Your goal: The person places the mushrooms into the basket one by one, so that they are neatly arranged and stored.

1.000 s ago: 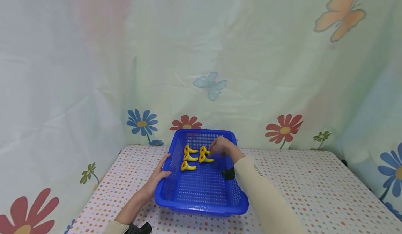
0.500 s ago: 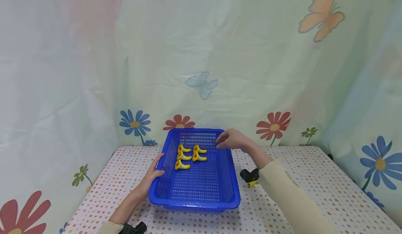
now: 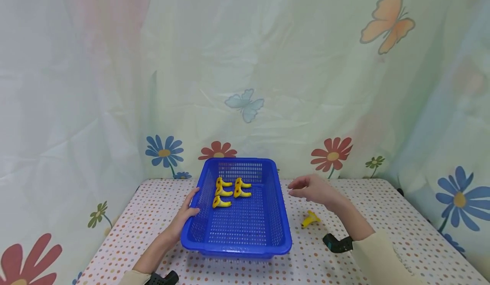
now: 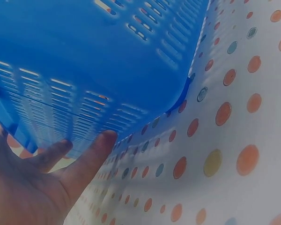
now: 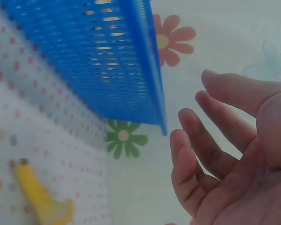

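Note:
A blue plastic basket (image 3: 234,247) with slotted walls stands mid-table. Inside, toward its back left, several small yellow banana-shaped pieces (image 3: 222,202) lie in two columns, each with a flared, dark-centred end. My left hand (image 3: 182,217) rests against the basket's left side, thumb and fingers spread; in the left wrist view the visible fingers look straight along the outer wall. To the right of the basket, my right hand (image 3: 315,189) hovers with loosely bent fingers and nothing between them. Nearer and below it, one more yellow banana-shaped piece (image 3: 310,219) lies on the table.
A dotted cloth covers the table (image 3: 386,234). Behind it hangs a pale curtain (image 3: 291,64) printed with flowers and butterflies, close to the basket's back rim. Each wrist wears a black device, such as the right one (image 3: 337,243).
My right hand has moved right, out of the basket and past its rim, away from the yellow pieces. The loose piece on the table has come into sight. My left hand stays at the basket.

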{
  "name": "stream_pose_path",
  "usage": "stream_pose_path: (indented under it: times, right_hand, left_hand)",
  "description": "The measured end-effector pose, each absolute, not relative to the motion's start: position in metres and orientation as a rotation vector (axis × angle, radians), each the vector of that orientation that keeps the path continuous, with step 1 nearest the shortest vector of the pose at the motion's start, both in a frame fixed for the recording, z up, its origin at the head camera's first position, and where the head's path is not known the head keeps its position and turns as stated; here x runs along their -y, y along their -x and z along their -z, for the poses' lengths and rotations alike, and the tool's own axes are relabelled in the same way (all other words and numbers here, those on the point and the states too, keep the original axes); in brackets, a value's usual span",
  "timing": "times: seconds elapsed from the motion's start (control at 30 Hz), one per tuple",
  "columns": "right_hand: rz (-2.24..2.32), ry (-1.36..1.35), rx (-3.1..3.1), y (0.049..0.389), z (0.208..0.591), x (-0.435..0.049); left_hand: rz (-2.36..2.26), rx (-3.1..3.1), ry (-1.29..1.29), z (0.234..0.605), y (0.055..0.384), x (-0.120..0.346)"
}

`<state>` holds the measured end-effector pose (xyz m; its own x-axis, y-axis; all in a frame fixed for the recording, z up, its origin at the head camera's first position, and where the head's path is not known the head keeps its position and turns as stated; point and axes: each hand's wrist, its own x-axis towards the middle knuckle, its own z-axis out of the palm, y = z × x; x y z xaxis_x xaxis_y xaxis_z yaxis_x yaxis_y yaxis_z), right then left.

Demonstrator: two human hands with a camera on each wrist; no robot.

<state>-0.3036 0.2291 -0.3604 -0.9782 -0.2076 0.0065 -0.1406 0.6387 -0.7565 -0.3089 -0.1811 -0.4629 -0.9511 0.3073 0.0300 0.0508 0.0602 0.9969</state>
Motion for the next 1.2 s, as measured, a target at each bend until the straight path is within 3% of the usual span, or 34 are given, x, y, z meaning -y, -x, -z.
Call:
stream_pose_path:
  times: [0.63,1.2]
  right_hand:
    - [1.239,-0.096,-2.898,0.267,0.43,-0.265]
    - [1.313,-0.357,-2.847,0.287,0.465,-0.271]
  left_hand:
    - [-1.987,-2.135,-0.402,0.465,0.304,0.18]
    - [-1.987,-2.142,-0.391,0.461,0.308,0.181]
